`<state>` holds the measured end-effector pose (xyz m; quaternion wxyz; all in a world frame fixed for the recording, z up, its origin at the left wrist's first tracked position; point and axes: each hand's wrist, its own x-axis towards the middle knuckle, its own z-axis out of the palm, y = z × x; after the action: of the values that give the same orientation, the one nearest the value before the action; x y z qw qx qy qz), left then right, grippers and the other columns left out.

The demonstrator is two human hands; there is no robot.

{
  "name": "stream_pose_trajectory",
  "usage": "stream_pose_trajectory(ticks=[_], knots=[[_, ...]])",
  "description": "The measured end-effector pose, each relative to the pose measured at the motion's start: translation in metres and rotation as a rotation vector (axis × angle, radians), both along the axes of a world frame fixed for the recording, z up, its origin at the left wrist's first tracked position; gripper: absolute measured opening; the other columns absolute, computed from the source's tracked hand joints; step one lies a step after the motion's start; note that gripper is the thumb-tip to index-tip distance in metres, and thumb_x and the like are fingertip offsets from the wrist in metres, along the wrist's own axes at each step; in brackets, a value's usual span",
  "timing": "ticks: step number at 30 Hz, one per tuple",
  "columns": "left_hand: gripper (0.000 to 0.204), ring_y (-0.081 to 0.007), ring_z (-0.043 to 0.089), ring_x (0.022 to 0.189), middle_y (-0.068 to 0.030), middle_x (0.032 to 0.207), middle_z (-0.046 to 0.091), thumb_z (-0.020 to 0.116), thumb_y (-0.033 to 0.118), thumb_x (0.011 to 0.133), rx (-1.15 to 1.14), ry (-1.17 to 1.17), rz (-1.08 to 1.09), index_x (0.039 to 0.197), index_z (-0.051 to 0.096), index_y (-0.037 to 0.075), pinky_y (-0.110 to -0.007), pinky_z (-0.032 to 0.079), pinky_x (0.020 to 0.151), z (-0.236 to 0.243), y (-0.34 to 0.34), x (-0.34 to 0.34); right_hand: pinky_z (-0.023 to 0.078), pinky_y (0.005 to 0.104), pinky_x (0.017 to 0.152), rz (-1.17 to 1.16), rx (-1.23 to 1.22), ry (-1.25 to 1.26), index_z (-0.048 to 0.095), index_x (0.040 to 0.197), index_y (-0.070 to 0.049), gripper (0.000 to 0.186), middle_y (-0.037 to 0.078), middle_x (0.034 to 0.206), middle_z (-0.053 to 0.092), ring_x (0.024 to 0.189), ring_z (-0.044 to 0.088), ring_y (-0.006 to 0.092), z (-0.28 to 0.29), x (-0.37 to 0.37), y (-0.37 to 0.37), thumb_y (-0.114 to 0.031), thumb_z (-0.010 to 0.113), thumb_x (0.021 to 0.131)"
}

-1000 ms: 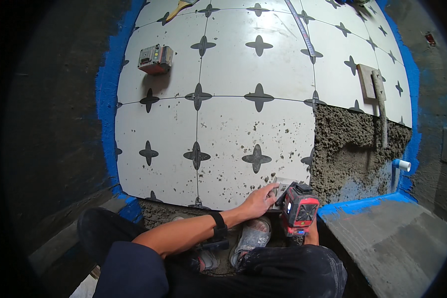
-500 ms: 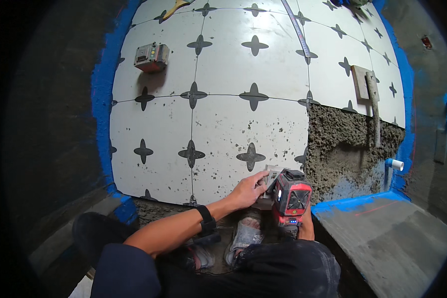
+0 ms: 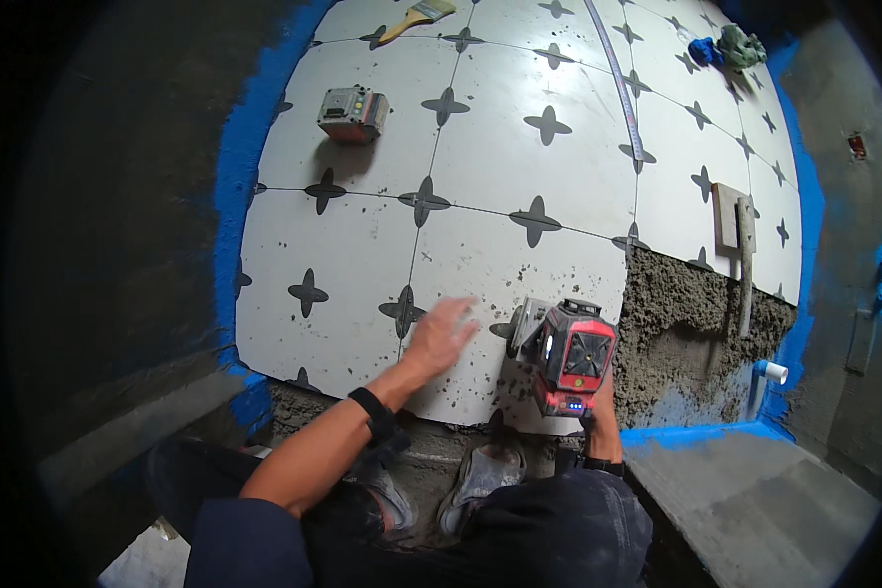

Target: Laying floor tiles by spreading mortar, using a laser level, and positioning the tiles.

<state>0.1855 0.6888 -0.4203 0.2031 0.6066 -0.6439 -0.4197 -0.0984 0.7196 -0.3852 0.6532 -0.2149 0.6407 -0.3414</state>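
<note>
Hands apart: right hand point(image 3: 603, 410) clamped on red-black laser level point(image 3: 580, 355), left hand point(image 3: 439, 339) empty over gritty near tile point(image 3: 465, 392). Probably handling step; set-down would need grit-free footing.

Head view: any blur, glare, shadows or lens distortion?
Head view: bare left hand smeared, probably motion; red-and-black boxy tool crisper. Head view: white tiles with dark crosses catch soft sheen up top, their lines bowing; grey-and-red boxy block throws a shadow below itself; frame corners go black.
</note>
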Motion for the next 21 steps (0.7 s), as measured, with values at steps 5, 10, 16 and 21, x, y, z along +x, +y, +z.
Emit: stream_pose_trajectory(ticks=[5, 10, 16, 21], knots=[[0.081, -0.0429, 0.036, 0.137, -0.0217, 0.148, 0.039, 0.076, 0.035, 0.08, -0.176, -0.656, -0.043, 0.15, 0.038, 0.019, -0.053, 0.034, 0.11, -0.006, 0.004, 0.077, 0.057, 0.0295, 0.063, 0.029, -0.105, -0.04, 0.065, 0.109, -0.003, 0.023, 0.004, 0.093, 0.07, 0.073, 0.067, 0.0133, 0.004, 0.019, -0.033, -0.009, 0.065, 0.087], [0.112, -0.0526, 0.012, 0.144, -0.0219, 0.161, 0.012, 0.084, 0.053, 0.063, 0.159, -0.72, -0.132, 0.155, 0.023, 0.034, -0.071, 0.022, 0.108, -0.001, 0.014, 0.114, 0.059, 0.0319, 0.07, 0.023, -0.216, -0.151, 0.063, 0.111, -0.001, 0.024, 0.007, 0.097, 0.07, 0.082, 0.07, 0.0172, 0.003, 0.046, -0.074, -0.01, 0.061, 0.089], [0.122, -0.0542, 0.003, 0.145, -0.0221, 0.163, -0.002, 0.085, 0.059, 0.057, 0.24, -0.747, -0.208, 0.156, 0.016, 0.037, -0.074, 0.017, 0.108, -0.004, 0.016, 0.118, 0.059, 0.0306, 0.071, 0.049, -0.396, -0.172, 0.065, 0.112, 0.002, 0.028, 0.01, 0.094, 0.073, 0.081, 0.072, 0.0178, -0.005, 0.079, -0.121, 0.0, 0.063, 0.085], [0.126, -0.0573, 0.0, 0.144, -0.0261, 0.161, -0.005, 0.084, 0.062, 0.056, 0.231, -0.747, -0.21, 0.157, 0.015, 0.033, -0.076, 0.015, 0.107, -0.005, 0.016, 0.118, 0.055, 0.029, 0.075, 0.084, -0.459, -0.092, 0.065, 0.11, 0.0, 0.023, 0.008, 0.096, 0.072, 0.08, 0.07, 0.0151, -0.02, 0.106, -0.155, -0.006, 0.061, 0.089]])
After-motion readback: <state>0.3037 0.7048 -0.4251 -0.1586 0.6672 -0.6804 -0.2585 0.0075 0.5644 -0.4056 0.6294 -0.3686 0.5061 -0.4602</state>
